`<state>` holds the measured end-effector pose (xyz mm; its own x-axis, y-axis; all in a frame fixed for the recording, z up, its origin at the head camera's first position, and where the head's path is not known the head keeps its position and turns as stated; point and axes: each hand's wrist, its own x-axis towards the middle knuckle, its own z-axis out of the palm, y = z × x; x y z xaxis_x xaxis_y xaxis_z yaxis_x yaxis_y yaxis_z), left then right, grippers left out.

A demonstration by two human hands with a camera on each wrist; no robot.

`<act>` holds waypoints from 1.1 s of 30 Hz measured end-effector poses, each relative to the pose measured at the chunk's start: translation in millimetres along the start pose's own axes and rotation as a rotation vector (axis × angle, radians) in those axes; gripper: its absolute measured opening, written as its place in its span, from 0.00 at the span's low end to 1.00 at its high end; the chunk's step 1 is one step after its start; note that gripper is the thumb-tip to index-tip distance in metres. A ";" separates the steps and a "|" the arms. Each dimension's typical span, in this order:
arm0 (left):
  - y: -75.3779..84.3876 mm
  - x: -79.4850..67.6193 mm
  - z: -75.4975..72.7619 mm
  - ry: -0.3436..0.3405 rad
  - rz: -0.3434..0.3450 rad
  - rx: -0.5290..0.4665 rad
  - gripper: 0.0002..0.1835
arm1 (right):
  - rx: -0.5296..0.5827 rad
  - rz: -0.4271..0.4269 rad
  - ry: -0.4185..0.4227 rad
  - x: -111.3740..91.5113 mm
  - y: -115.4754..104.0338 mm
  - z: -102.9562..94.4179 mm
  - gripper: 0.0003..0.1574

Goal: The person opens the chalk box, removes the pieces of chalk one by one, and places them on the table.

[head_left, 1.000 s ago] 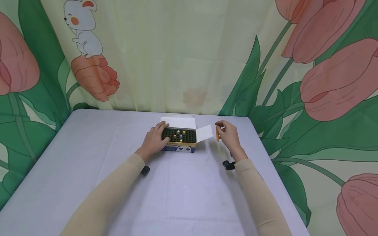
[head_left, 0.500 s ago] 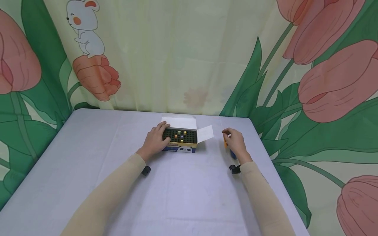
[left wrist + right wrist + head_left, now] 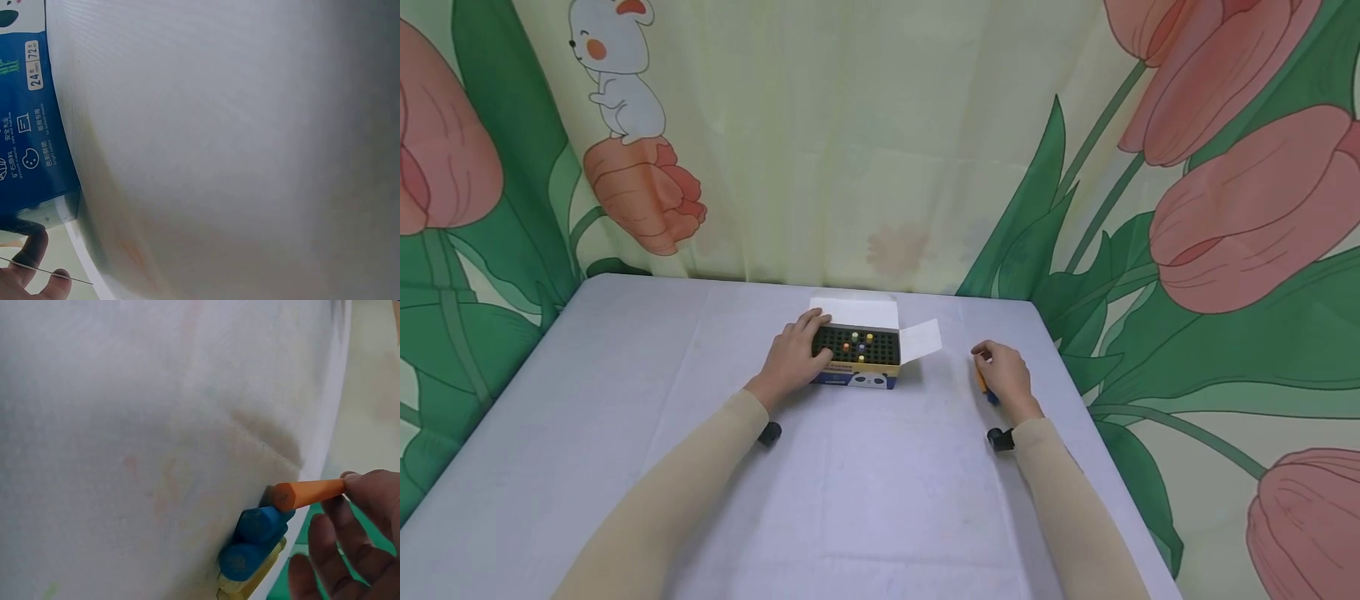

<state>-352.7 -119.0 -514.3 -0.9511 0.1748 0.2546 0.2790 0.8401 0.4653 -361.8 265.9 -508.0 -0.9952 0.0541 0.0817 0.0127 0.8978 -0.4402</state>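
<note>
My left hand (image 3: 793,348) holds the left end of an open chalk box (image 3: 871,380), its thumb over the front rim and its fingers toward the back. Several coloured chalk tips show in the box's black holed insert (image 3: 886,342). To the right, my right hand (image 3: 1006,373) pinches an orange chalk stick (image 3: 309,493) by one end between thumb and fingertips. Its other end is right at a small pile of blue chalk sticks (image 3: 244,560) on the table. Pale yellow chalk (image 3: 265,570) lies beside the blue ones. The left wrist view shows the box's blue printed side (image 3: 31,131).
The box's white lid (image 3: 854,312) stands up at the back, and a white side flap (image 3: 921,340) sticks out to the right. A white cloth covers the table (image 3: 865,483). Behind it hangs a curtain (image 3: 820,150) printed with tulips.
My right hand has moved right and nearer to me with the orange chalk, away from the box flap and down to the blue chalk. The left hand stays on the box.
</note>
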 end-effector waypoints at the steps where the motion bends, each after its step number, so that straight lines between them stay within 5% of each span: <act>1: 0.5 0.1 -0.8 0.000 0.001 -0.002 0.35 | 0.003 0.007 -0.007 -0.2 0.7 0.1 0.13; 33: 1.7 -2.3 -1.5 -0.008 -0.005 -0.014 0.35 | 0.064 0.087 -0.122 -4.8 9.9 -2.1 0.11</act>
<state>-349.9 -118.7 -512.8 -0.9535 0.1748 0.2453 0.2759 0.8339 0.4781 -356.7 275.4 -510.9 -0.9951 0.0736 -0.0663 0.0969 0.8620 -0.4975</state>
